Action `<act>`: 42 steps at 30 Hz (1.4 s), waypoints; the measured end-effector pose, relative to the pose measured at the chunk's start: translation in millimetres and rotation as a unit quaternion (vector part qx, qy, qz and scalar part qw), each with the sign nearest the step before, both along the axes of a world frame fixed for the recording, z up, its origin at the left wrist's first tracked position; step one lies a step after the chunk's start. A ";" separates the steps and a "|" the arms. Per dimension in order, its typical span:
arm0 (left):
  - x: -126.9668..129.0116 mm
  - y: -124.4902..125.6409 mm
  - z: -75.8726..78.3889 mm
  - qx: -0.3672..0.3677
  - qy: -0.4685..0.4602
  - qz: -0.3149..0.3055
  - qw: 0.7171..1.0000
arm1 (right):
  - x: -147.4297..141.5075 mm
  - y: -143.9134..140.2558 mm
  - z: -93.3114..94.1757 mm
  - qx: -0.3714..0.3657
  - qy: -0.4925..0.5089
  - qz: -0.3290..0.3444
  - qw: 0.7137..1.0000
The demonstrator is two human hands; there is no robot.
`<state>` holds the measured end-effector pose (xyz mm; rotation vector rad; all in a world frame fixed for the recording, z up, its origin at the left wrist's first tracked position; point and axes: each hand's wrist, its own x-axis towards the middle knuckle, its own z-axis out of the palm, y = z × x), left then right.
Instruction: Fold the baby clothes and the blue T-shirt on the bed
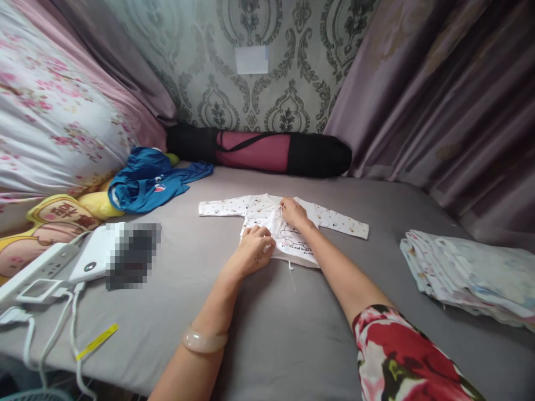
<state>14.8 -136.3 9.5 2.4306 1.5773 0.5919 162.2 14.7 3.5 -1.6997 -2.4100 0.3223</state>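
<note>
A small white long-sleeved baby shirt with tiny prints lies spread flat on the grey bed sheet, sleeves stretched out to both sides. My left hand rests on the shirt's lower left part, fingers curled on the fabric. My right hand pinches a thin tie string near the middle of the chest. A loose string end hangs below the hem. A pale bangle sits on my left wrist.
A stack of folded white baby clothes lies at the right. A blue garment and a yellow cushion lie at the left, with white power strips and cables. A black and pink rolled mat bag lies against the wall.
</note>
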 end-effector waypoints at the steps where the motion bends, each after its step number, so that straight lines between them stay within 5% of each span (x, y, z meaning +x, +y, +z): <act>1: -0.3 -1.5 1.9 0.001 0.003 0.001 1.000 | -1.4 -4.0 -4.3 0.020 0.006 -0.009 1.000; 5: -0.6 -5.1 4.4 -0.010 0.009 0.001 1.000 | 0.9 -19.2 -12.4 0.068 0.012 -0.010 0.998; 9: 0.2 -3.0 1.9 -0.017 0.007 0.016 1.000 | 17.3 -39.9 -9.2 0.038 -0.001 0.091 0.995; 20: -2.2 0.6 -15.4 -0.011 0.003 0.025 1.000 | 46.1 -155.3 -6.0 -0.071 0.040 0.182 0.980; 24: 0.7 3.8 -18.7 -0.035 0.018 -0.013 0.999 | 52.4 -142.3 5.4 -0.034 0.087 0.137 0.986; 28: 5.4 0.3 -8.3 -0.047 0.052 -0.022 0.997 | 62.9 -114.5 1.2 0.002 0.016 0.049 0.999; 34: -12.8 -23.2 3.9 -0.041 0.049 -0.051 0.997 | 73.2 -123.8 -19.3 -0.001 -0.039 0.084 0.996; 38: -44.6 -48.4 -5.8 -0.017 0.016 0.014 1.000 | 74.9 -135.8 -26.1 0.046 -0.053 0.125 0.990; 42: -81.9 -79.3 -11.0 0.000 0.006 0.141 0.990 | 72.2 -140.2 -28.3 0.084 -0.030 0.157 0.984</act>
